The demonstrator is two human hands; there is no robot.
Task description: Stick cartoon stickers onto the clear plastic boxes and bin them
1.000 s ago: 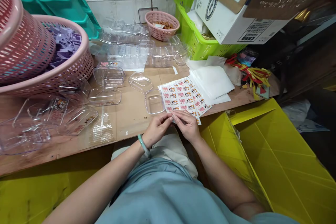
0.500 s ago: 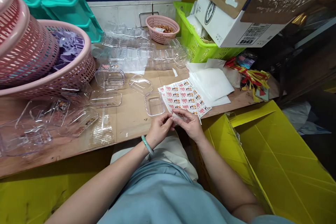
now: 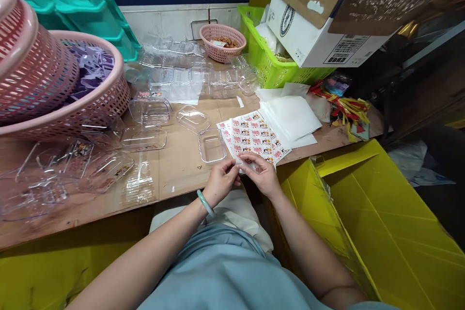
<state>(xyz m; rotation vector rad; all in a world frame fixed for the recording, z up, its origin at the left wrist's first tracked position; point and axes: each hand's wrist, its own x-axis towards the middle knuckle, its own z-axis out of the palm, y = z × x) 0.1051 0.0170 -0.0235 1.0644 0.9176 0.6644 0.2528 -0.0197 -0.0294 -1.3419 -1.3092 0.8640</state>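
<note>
My left hand, a pale green bangle on its wrist, is closed in a pinch at the near corner of a sticker sheet printed with cartoon cats and pink lettering. Against it, my right hand grips the same near edge, thumb and fingertips meeting my left fingers. Whatever small piece lies between the fingertips is hidden. Under this sheet lies another sticker sheet. Just beyond my left hand rests a clear plastic case, shaped like a shallow tray. A clear plastic lid lies behind it.
Several clear plastic parts cover the left of the table. White sheets are stacked on the right. Pink baskets, one with purple pieces, stand left; a green crate under a carton stands at back. A yellow box is below right.
The top sticker sheet has turned slightly and slid a little over the one below. My hands stay together at its near edge. The view has shifted slightly.
</note>
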